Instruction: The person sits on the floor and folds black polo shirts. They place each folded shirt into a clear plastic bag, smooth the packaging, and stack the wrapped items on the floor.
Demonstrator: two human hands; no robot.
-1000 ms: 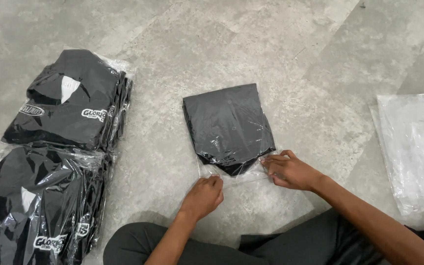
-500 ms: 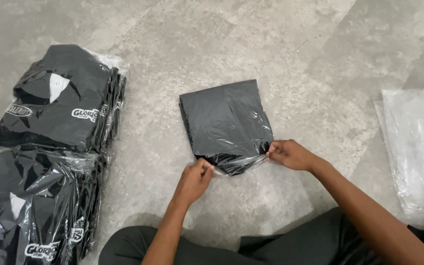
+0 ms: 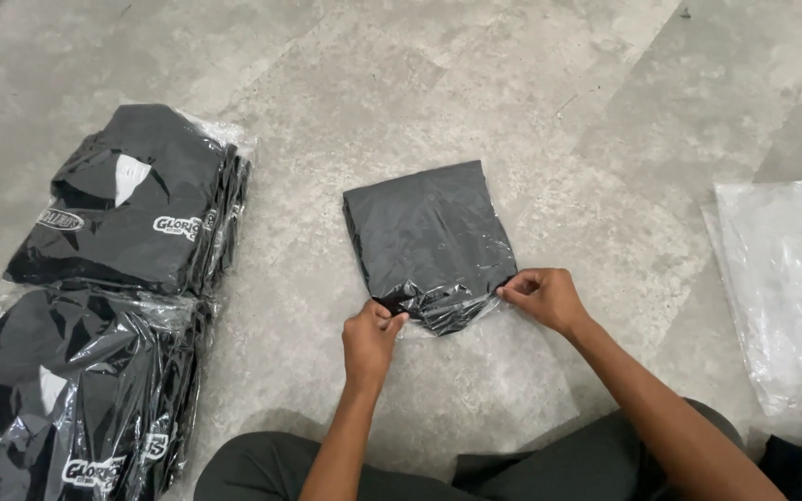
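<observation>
Both hands pinch the near edge of the bagged black garment (image 3: 429,241), which lies on the grey floor (image 3: 605,111): left hand (image 3: 370,340) at its left corner, right hand (image 3: 542,296) at its right. Stacked bagged shirts (image 3: 132,218) lie far left, clear plastic bags (image 3: 791,288) far right.

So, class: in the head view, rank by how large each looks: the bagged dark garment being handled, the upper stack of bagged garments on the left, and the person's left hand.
1. Upper stack of bagged garments, looks slightly largest, though close to the next.
2. Bagged dark garment.
3. Left hand, clearly smallest, pinching the garment's bag edge.
</observation>
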